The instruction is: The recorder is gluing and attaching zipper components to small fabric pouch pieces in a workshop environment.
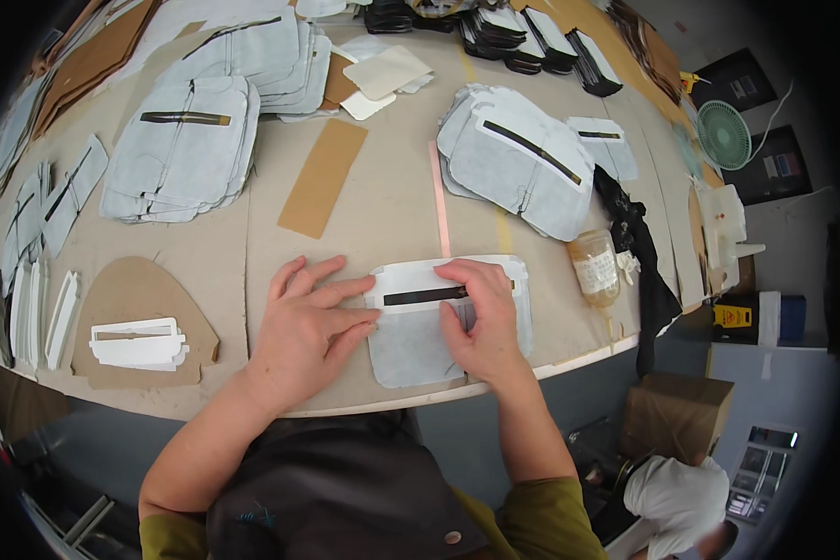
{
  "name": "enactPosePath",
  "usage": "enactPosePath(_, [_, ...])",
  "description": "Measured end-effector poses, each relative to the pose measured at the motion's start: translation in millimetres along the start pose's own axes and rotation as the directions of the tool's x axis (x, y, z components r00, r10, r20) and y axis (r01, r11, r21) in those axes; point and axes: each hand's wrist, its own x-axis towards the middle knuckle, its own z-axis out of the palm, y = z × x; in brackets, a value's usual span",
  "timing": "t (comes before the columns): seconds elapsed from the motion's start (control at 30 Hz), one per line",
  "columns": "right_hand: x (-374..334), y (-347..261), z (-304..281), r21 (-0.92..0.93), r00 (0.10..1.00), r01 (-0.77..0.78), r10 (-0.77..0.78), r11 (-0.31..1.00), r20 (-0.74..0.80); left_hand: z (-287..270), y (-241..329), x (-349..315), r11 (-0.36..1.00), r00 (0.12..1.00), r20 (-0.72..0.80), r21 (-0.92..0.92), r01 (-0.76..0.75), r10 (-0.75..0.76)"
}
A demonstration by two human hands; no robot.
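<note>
Pressing flat, both hands rest on a grey pocket piece (439,322) that lies at the near edge of the bench (383,201), just in front of the person. The left hand (303,327) lies spread with its fingers touching the piece's left side. The right hand (481,317) pushes down with bent fingers on the dark zipper strip (420,297); neither hand grips anything. Bare bench shows between the hands and the far grey stacks (182,149), with a brown card strip (324,177) lying there. A glue bottle (595,269) stands close on the right. The right hand hides the zipper's right end. Far stacks are cut off at the top.
</note>
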Motion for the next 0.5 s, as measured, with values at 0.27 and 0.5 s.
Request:
enactPosePath(0.27, [-0.8,-1.9,-1.2,-0.012,0.998,-0.061,0.061,0.998,0.013,5.9,14.6,25.4,0.995,0.996,-0.079,-0.083,-0.057,0.051])
enactPosePath(0.5, [-0.2,-5.8,-5.5,0.001,0.997,-0.076,0.076,0.997,0.028,51.7,18.3,43.6,0.967,0.960,-0.116,0.018,-0.255,0.256])
